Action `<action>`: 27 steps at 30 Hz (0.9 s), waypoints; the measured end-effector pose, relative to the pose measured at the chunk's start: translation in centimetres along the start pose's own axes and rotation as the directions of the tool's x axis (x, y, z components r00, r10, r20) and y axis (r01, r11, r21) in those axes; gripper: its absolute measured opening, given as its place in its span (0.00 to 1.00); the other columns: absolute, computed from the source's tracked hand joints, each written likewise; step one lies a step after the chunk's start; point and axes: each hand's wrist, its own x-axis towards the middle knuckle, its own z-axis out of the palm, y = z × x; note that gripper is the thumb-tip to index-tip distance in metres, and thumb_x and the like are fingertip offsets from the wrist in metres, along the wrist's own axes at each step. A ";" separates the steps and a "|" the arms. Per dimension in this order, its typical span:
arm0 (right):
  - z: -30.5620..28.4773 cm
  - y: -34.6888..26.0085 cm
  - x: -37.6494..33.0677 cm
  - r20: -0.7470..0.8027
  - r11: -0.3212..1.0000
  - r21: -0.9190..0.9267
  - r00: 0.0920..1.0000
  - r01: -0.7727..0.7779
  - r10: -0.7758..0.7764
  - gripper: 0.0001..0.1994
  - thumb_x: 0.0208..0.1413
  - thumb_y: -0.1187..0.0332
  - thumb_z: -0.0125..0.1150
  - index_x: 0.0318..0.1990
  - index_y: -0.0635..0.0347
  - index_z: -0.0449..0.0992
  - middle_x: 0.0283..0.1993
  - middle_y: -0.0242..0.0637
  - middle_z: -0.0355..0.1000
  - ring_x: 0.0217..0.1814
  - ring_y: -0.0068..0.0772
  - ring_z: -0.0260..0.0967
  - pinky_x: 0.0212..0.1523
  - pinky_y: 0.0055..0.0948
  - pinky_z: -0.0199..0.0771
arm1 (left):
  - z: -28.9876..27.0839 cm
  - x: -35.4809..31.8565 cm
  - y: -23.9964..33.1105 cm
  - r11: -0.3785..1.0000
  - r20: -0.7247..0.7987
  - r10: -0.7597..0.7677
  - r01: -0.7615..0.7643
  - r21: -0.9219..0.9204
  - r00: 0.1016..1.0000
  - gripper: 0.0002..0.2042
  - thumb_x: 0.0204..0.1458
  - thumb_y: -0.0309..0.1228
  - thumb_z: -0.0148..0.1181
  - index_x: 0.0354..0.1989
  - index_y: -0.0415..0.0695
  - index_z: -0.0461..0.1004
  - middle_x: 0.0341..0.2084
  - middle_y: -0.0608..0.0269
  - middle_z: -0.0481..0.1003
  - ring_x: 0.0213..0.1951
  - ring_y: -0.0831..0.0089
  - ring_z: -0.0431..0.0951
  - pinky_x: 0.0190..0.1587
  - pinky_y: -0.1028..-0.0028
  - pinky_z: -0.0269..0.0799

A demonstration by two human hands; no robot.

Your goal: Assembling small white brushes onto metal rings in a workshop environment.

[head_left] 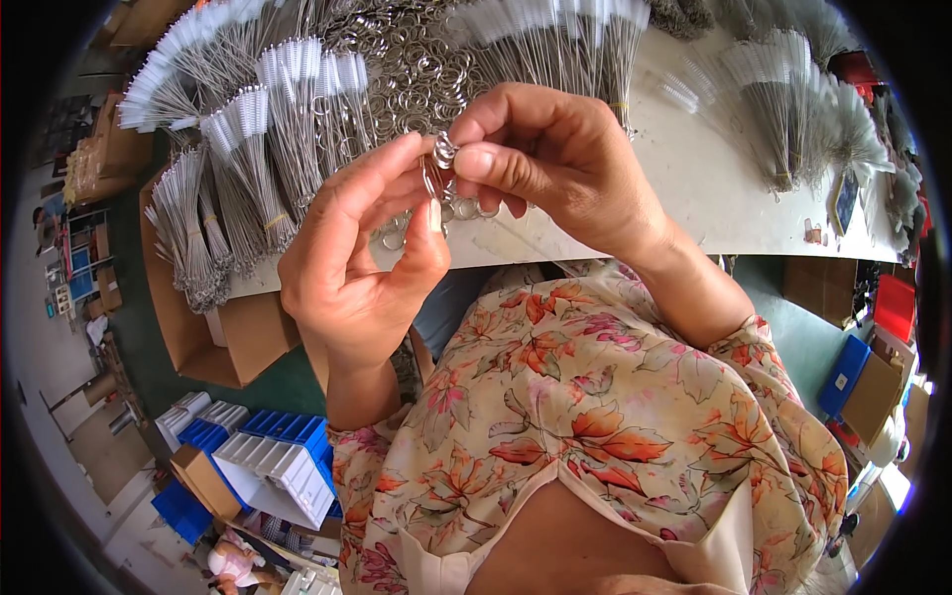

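Observation:
Both hands are raised together over the near edge of the table, fingertips almost meeting. Between the thumb and fingers of my left hand (347,263) is a thin metal ring (431,180), seen nearly edge-on. My right hand (570,169) pinches a small cluster of shiny metal rings (443,152) between thumb and forefinger, touching or very close to the left hand's ring. Exactly how these rings are joined is too small to tell. Behind the hands spreads a large heap of loose metal rings (412,59), with a few strays below the fingers.
Bundles of white-bristled wire brushes (248,124) lie left of the heap, with more brushes (565,45) behind it and further bundles (778,99) at the right. A cardboard box (243,342) stands below the table's left edge, near white and blue plastic crates (273,466).

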 end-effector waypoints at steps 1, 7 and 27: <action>-0.1 -0.1 0.0 -0.001 1.000 0.003 1.000 -0.002 0.002 0.07 0.54 0.69 0.57 0.34 0.64 0.72 0.27 0.28 0.70 0.27 0.14 0.64 0.27 0.15 0.66 | 0.0 0.1 0.2 1.000 -0.003 -0.015 0.015 0.009 1.000 0.16 0.42 0.12 0.57 0.42 0.26 0.69 0.38 0.46 0.73 0.36 0.68 0.77 0.37 0.76 0.76; -0.3 0.8 0.1 0.017 0.999 0.005 0.999 0.052 -0.052 0.08 0.53 0.68 0.59 0.34 0.63 0.74 0.26 0.27 0.71 0.27 0.12 0.63 0.27 0.15 0.65 | -0.1 0.4 0.0 0.992 0.036 -0.054 0.058 -0.112 0.998 0.14 0.41 0.12 0.58 0.39 0.28 0.70 0.38 0.47 0.72 0.37 0.69 0.76 0.39 0.76 0.76; -2.2 -2.0 1.4 0.192 0.913 -0.408 0.977 -0.008 0.094 0.07 0.46 0.70 0.64 0.32 0.63 0.77 0.24 0.33 0.73 0.25 0.17 0.68 0.26 0.20 0.67 | -0.8 1.7 -0.9 0.994 0.110 -0.023 0.035 -0.106 0.994 0.11 0.40 0.12 0.57 0.35 0.28 0.72 0.36 0.45 0.74 0.37 0.67 0.77 0.35 0.78 0.76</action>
